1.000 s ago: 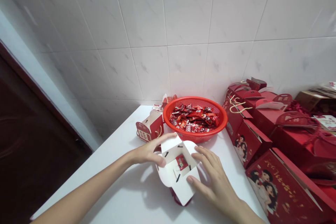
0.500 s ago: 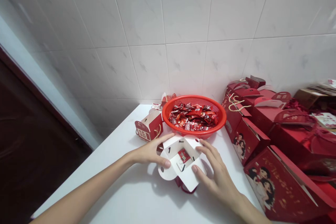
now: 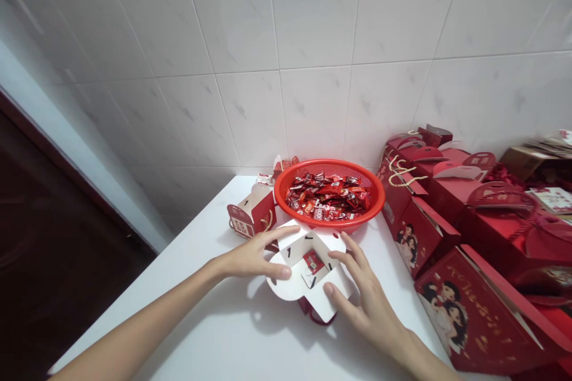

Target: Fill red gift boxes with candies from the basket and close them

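Observation:
A small candy box (image 3: pixel 292 281), white inside and red outside, stands on the table with its flaps spread outward. A red-wrapped candy (image 3: pixel 313 262) and a small white piece lie at its bottom. My left hand (image 3: pixel 257 256) holds the box's left side, thumb over the rounded flap and the other fingers behind. On the right, my right hand (image 3: pixel 361 292) has its thumb on the front flap and its fingertips on the right flap. A dark red cord handle hangs at the box's front. Just behind it is a red plastic basket (image 3: pixel 379 205) of wrapped candies (image 3: pixel 328 196).
A red box with a cord handle (image 3: pixel 252 214) stands left of the basket. Rows of red gift boxes (image 3: pixel 478 309) line the right side. Behind the white table (image 3: pixel 214 321) rises a tiled wall (image 3: pixel 313 24); a dark door (image 3: pixel 53 238) is at left.
The view has shifted slightly. Both hands stay on the candy box, the left thumb and the right fingers moving only a little along the flaps.

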Demonstrator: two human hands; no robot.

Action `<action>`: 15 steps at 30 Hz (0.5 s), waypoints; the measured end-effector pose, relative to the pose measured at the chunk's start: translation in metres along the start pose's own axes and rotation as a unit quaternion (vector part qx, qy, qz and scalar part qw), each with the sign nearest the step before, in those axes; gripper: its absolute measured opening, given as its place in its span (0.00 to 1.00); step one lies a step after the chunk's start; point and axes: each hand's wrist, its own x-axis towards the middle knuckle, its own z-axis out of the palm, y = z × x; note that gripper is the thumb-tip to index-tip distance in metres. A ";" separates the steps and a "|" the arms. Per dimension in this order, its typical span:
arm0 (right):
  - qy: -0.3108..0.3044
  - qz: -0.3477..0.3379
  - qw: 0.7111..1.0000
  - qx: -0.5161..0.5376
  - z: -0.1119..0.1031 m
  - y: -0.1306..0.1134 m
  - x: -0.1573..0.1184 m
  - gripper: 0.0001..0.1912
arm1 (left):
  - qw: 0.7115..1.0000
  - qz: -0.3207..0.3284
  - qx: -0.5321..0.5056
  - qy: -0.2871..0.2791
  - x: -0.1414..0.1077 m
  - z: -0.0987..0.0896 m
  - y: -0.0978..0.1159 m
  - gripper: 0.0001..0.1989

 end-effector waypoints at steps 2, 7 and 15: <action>-0.001 0.001 1.000 0.002 0.001 0.001 -0.001 0.18 | 0.998 0.018 0.030 0.044 0.002 -0.004 0.004 0.38; -0.008 0.006 1.000 0.006 0.003 0.003 -0.003 0.19 | 0.964 0.102 0.150 0.193 0.020 -0.019 0.029 0.13; -0.008 0.005 1.000 0.010 0.003 0.003 0.000 0.18 | 0.945 0.005 0.327 0.007 0.123 -0.020 0.054 0.14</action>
